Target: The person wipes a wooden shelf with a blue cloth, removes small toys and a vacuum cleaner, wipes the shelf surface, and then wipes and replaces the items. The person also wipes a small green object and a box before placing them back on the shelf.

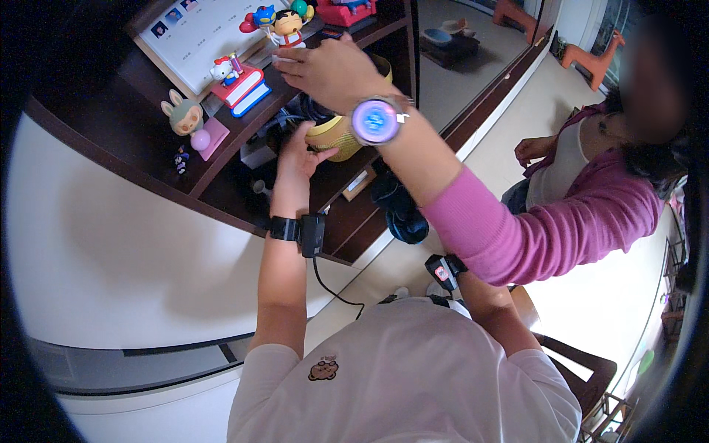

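My left hand [304, 152] is at the cabinet's lower compartment, its thumb and fingers spread against the rim and side of a yellow woven basket [343, 145]. Dark items show inside the basket. Whether the hand grips it I cannot tell. My right hand is hidden behind another person's pink sleeve [498, 232]; only the right forearm and a black wrist device [441, 272] show. That person's hand [327, 69], with a round watch [375, 122] at the wrist, reaches over the basket to the upper shelf, near a cartoon boy figurine [289, 30].
On the upper shelf [227, 138] stand a Hello Kitty figurine on books [241, 88], a rabbit-eared figurine [187, 116] and a framed photo sheet [194, 50]. The other person stands at right. Dark blue slippers [407, 221] hang by the cabinet; an orange animal figure [595, 58] stands beyond.
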`<state>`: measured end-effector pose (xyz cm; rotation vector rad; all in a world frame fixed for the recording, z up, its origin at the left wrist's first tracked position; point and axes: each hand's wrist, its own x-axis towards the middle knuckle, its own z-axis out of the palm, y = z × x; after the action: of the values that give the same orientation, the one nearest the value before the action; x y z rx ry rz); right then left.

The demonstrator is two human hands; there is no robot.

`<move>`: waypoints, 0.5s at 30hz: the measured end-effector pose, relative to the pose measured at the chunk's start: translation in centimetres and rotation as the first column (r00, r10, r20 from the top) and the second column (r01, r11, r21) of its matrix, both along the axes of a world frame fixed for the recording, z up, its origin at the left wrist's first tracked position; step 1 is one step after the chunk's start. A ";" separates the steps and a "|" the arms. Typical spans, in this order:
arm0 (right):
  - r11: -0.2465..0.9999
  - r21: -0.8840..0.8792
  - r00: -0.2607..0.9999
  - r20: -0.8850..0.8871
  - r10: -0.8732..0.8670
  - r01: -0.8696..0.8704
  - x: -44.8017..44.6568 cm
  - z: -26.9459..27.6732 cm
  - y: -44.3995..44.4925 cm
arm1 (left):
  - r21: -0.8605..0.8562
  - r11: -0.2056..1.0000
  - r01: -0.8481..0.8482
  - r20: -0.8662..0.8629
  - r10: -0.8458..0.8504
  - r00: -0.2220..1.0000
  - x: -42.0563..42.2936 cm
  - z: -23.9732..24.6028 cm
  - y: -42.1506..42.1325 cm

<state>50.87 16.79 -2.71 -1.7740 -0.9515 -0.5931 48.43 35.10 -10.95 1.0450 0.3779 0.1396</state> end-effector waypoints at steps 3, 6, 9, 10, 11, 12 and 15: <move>0.881 0.441 0.586 -0.674 0.450 -0.170 -2.6 -8.4 -6.8 | -0.008 0.999 -0.045 -0.022 0.044 0.999 -0.2 -0.2 0.1; 0.838 0.538 0.307 -0.786 0.537 -0.089 -2.0 -14.9 -7.8 | -0.034 0.997 -0.074 -0.039 0.072 0.997 -0.5 -0.1 0.0; 0.825 0.550 0.414 -0.726 0.549 -0.129 -1.1 -15.3 -7.6 | -0.042 0.995 -0.089 -0.064 0.086 0.994 -0.6 0.0 0.1; 0.812 0.562 0.486 -0.672 0.558 -0.157 -0.8 -14.2 -7.6 | -0.026 0.991 -0.128 -0.060 0.126 0.990 -0.5 0.0 0.3; 0.890 0.454 0.499 -0.760 0.416 -0.051 -0.4 -12.8 -7.8 | -0.011 0.987 -0.160 -0.052 0.159 0.986 -0.4 -0.1 0.4; 0.891 0.454 0.452 -0.791 0.412 -0.016 0.0 -11.3 -8.1 | -0.053 0.982 -0.180 -0.010 0.179 0.984 -0.2 -0.2 0.6; 0.912 0.404 0.273 -0.887 0.372 0.069 2.3 -7.8 -8.7 | 0.030 0.974 -0.225 -0.071 0.226 0.971 1.0 -0.5 1.6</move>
<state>53.20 8.11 -10.47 -1.2618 -0.0751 0.4783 49.47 36.69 -11.49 1.0285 0.5636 0.3099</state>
